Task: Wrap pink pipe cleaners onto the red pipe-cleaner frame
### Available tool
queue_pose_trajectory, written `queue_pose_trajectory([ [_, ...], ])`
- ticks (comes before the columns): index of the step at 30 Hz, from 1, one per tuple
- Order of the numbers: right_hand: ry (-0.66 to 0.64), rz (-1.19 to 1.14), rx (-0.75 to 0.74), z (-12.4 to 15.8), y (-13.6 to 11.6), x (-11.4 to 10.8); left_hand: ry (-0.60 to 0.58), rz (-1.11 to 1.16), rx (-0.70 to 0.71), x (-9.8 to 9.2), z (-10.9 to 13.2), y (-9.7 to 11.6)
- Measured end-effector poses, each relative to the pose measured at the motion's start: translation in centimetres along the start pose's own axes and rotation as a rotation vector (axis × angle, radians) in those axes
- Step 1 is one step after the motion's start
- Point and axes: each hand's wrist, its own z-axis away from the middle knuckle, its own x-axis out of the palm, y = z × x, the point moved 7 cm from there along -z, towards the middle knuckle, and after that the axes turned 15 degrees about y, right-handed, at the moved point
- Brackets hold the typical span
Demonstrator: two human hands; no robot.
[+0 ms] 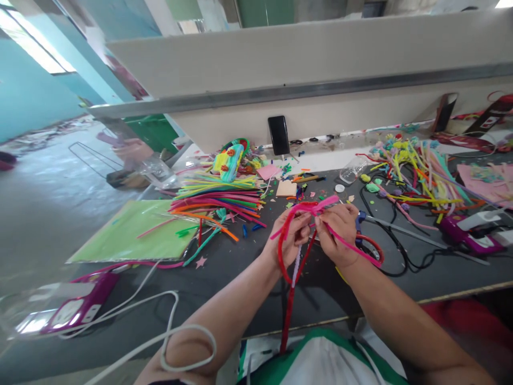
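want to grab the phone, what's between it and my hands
Head view: a tan card, a pink sheet and scraps lie between the phone and the left hand and right hand, which pinch pipe cleaners.

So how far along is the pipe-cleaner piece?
Done: the red pipe cleaner is bent into a loop. In hand: left hand and right hand pinch a pink pipe cleaner at its top. Left, probably: its long ends hang loose; scissors lie untouched nearby.

- You're at a craft workshop bench, dark-topped, with a plain partition behind it.
- Heaps of coloured pipe cleaners and cut scraps litter it.
- Corded purple glue guns, scissors and a green sheet lie about.
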Motion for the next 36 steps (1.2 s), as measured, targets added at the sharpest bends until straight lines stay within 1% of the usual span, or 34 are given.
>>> queue_pose_trajectory([
  [4,-0.017,0.011,0.03,0.0,0.1,0.2,0.044,-0.004,0.019,-0.3,0.0,-0.1],
  [9,0.037,-0.015,0.112,0.2,0.3,0.3,0.051,-0.038,0.028,-0.5,-0.1,-0.3],
  [14,0.051,-0.009,0.147,0.4,1.2,0.5,0.002,-0.107,0.017,-0.1,-0.3,-0.6],
  [17,0.081,0.022,0.159,0.4,1.8,0.5,-0.02,-0.086,-0.014,-0.1,-0.6,-0.7],
  [22,0.074,0.045,0.175,0.6,2.5,0.9,-0.045,-0.036,-0.066,-0.2,-1.0,-0.9],
  [26,0.015,-0.002,0.213,0.9,3.3,1.7,-0.029,-0.038,-0.073,-0.4,-1.1,-0.9],
  [30,-0.031,-0.054,0.295,1.4,4.4,2.5,-0.011,-0.078,-0.067,-1.1,-1.7,-1.2],
  [32,-0.072,-0.03,0.325,1.6,5.1,3.0,0.004,-0.13,-0.104,-1.9,-2.6,-1.7],
  [34,-0.145,0.023,0.336,1.9,5.7,3.7,0.011,-0.205,-0.172,-2.9,-3.7,-2.2],
  [35,-0.184,0.058,0.339,2.0,5.9,4.0,0.011,-0.242,-0.202,-3.6,-4.3,-2.2],
  [36,-0.224,0.096,0.345,2.1,6.2,4.4,0.019,-0.265,-0.187,-4.2,-5.0,-1.7],
])
